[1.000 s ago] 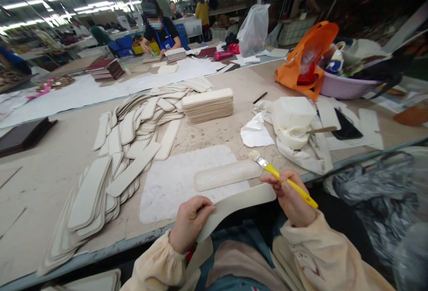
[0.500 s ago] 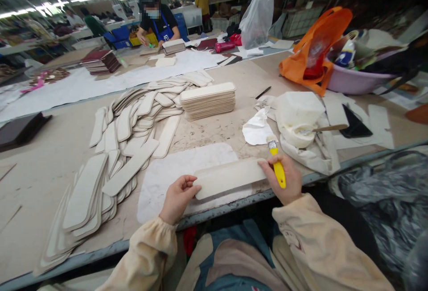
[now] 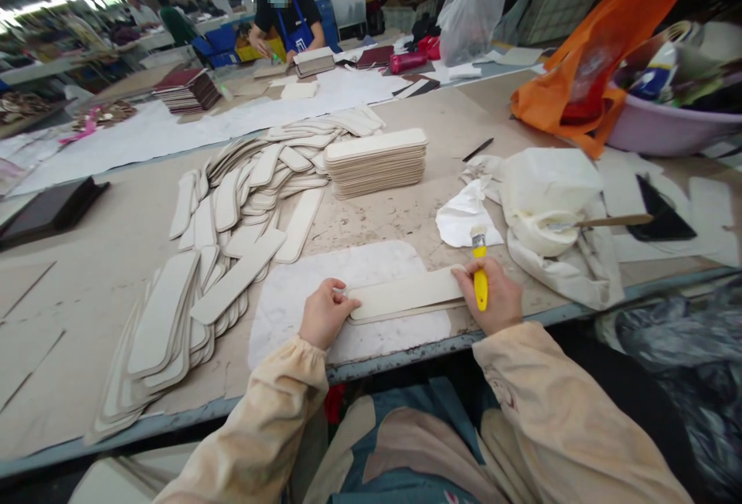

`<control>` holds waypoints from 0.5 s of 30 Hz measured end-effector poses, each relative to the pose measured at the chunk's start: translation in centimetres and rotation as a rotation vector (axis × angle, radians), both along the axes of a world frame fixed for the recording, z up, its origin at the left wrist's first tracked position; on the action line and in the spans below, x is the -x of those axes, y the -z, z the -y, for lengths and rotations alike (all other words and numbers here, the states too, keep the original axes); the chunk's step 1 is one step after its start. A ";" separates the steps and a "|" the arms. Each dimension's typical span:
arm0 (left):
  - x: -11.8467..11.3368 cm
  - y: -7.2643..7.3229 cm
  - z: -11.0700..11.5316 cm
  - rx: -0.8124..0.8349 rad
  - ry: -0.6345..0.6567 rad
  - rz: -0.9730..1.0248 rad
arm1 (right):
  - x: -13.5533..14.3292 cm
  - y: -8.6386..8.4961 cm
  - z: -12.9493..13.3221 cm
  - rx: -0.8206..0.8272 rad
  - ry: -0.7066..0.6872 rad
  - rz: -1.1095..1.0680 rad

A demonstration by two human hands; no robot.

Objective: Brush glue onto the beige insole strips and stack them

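A long cream strip with rounded corners (image 3: 409,292) spans the space between my hands, just over a white sheet (image 3: 290,311); its lower edge shows a second layer along part of its length. My left hand (image 3: 328,311) pinches the strip's left end between thumb and fingers. At the right end, my right hand (image 3: 497,297) grips it with the thumb on top. That same hand also keeps a yellow-handled paintbrush (image 3: 481,280), bristles pointing away from me. Beyond the brush lies a crumpled white paper (image 3: 464,214).
Loose cream strips (image 3: 232,202) spread over the left side, beside a neat stack (image 3: 376,166). To the right stand a white glue tub (image 3: 550,187) with a stick, an orange bag (image 3: 571,94) and a lilac basin (image 3: 655,129). A co-worker (image 3: 290,17) works across the table.
My hands have lowered the strip, bringing it nearer the white sheet. The brush has turned more upright in my right hand. The whole view has shifted slightly.
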State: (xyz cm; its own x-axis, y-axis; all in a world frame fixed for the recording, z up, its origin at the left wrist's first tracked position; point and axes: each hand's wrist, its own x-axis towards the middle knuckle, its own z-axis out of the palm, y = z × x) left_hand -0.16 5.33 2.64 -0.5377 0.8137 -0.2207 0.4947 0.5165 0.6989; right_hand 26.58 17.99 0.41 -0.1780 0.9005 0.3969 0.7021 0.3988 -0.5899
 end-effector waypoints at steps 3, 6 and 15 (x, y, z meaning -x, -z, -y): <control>0.0 0.0 0.0 0.013 0.031 -0.045 | 0.0 0.4 -0.1 0.004 -0.007 0.012; 0.2 0.1 0.0 0.019 0.050 -0.053 | -0.1 0.9 -0.1 0.009 -0.003 0.032; 0.5 -0.1 -0.1 0.072 0.114 -0.073 | -0.3 1.5 -0.1 0.015 -0.060 0.110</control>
State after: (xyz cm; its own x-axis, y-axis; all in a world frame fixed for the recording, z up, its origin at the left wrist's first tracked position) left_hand -0.66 5.45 2.69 -0.4599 0.8536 -0.2446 0.6010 0.5020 0.6219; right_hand 26.84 18.12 -1.04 -0.2739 0.8923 0.3588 0.7380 0.4342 -0.5166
